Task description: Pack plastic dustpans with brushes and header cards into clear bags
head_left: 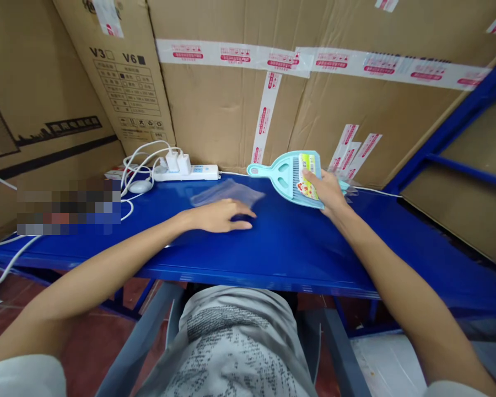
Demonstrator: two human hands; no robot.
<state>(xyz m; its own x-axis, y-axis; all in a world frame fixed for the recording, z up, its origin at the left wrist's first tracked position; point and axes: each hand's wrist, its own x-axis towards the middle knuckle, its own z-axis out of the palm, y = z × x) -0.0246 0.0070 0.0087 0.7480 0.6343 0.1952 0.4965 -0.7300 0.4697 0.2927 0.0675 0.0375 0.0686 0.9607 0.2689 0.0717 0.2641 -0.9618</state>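
A light teal dustpan (279, 165) is held up over the right part of the blue table by my right hand (329, 193). A small brush (296, 179) with bluish bristles lies against the dustpan's inside, and a yellow-green label (309, 168) covers part of it. My right thumb presses on the label, while the other fingers go behind the pan, out of sight. My left hand (225, 215) is over the table, fingers apart and nothing in it. Just behind it lies a clear plastic bag (231, 193).
On the blue table (273, 253), a white power strip (204, 172) with plugs and tangled cables stands at the back left, near a white rounded adapter (140, 186). Large taped cardboard (231, 110) walls the back. A blue metal frame (450, 105) rises at right.
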